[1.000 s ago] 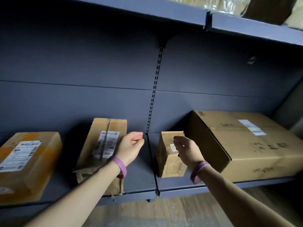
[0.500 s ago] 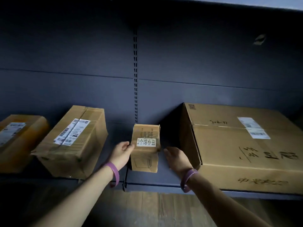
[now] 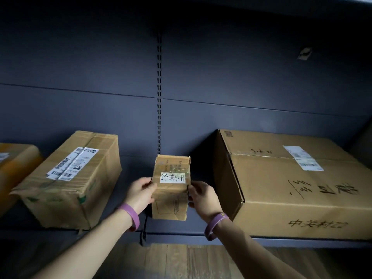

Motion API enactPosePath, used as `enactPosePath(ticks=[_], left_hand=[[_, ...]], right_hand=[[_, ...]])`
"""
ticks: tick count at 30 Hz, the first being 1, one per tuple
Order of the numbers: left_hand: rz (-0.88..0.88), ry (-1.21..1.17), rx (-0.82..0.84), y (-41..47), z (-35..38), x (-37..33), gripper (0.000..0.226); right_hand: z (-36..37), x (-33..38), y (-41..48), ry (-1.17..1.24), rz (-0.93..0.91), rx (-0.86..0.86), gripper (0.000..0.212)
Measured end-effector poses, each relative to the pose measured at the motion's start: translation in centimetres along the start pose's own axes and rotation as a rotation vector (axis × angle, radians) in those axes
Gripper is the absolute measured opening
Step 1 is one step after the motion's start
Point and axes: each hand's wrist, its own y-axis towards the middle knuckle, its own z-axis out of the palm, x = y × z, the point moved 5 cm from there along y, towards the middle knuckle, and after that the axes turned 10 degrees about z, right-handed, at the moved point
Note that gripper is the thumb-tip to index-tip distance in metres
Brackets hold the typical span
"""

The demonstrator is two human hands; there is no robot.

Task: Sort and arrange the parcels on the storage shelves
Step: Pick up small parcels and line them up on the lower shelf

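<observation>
Left hand (image 3: 141,193) and right hand (image 3: 202,198) are gripping the small brown cardboard parcel with the white label (image 3: 171,186) by its sides; it is apparently resting on the dark metal shelf (image 3: 201,231). Keeping it level and squared is advisable.

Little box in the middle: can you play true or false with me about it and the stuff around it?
1. The left hand and the right hand both hold the little box. True.
2. The little box has a white label. True.
3. The big box sits left of the little box. False: it sits to its right.
4. The wristbands are green. False: they are purple.
</observation>
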Motion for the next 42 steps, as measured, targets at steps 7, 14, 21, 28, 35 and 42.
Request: enactPosePath(ticks=[7, 14, 21, 28, 35, 42], left_hand=[[0.041, -0.013, 0.043, -1.0, -1.3, 0.4, 0.025], [0.078, 0.101, 0.072, -1.6, -1.7, 0.2, 0.03], [0.14, -0.008, 0.054, -1.0, -1.5, -0.4, 0.02], [0.109, -0.032, 0.019, 0.3, -0.8, 0.8, 0.03], [0.193, 0.076, -0.078, 1.7, -1.7, -1.2, 0.027], [0.384, -0.014, 0.002, 1.7, 3.0, -8.9, 0.017]], right_hand=[[-0.8, -0.5, -0.7, 0.071, -0.094, 0.019, 0.016], [-0.8, -0.7, -1.3, 0.01, -0.162, 0.004, 0.02], [-0.8, -0.7, -1.1, 0.155, -0.128, 0.003, 0.012], [-0.1, -0.9, -0.2, 0.078, -0.059, -0.043, 0.028], [-1.5, 1.0, -0.1, -0.175, -0.031, -0.149, 0.025], [-9.7, 6.3, -1.6, -0.496, -0.058, -0.349, 0.034]])
